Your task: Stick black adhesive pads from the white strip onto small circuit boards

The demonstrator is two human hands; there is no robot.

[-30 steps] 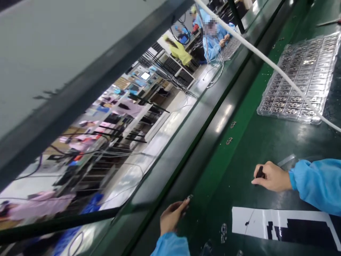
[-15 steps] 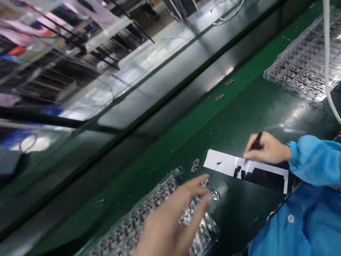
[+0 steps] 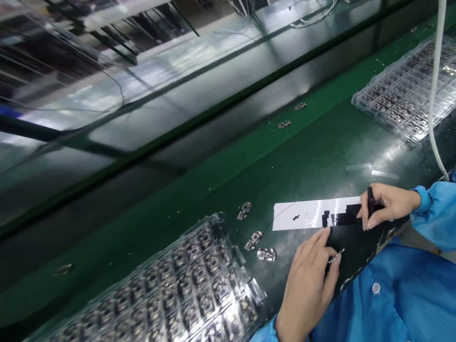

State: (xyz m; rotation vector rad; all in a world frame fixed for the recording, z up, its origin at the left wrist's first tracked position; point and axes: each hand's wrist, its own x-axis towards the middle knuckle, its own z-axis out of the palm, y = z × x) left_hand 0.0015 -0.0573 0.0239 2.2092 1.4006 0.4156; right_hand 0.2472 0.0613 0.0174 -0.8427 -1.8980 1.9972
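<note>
My left hand [image 3: 309,278] pinches a small circuit board [image 3: 337,255] between thumb and a finger. Its extended fingertips touch the lower edge of a white strip [image 3: 285,216] bearing black adhesive-looking pieces [image 3: 342,217]. At the strip's right end, my right hand [image 3: 388,205] grips a slim black tool [image 3: 371,200]; its tip is hidden, so its kind is unclear. One loose black piece [image 3: 296,217] sits on the strip's left part. Left of the strip lie several small circuit boards, one [image 3: 267,254] being closest to my left hand.
A clear plastic tray [image 3: 228,223] full of small boards fills the lower left. Another filled tray [image 3: 359,100] stands at upper right, behind a hanging white cable [image 3: 435,90]. Two thin clear strips [image 3: 385,175] and a few scattered boards [image 3: 284,124] lie on the green bench.
My left hand has moved right from above the tray and boards to the strip, now with a board in it. The strip has turned more level. My right hand has shifted towards its right end.
</note>
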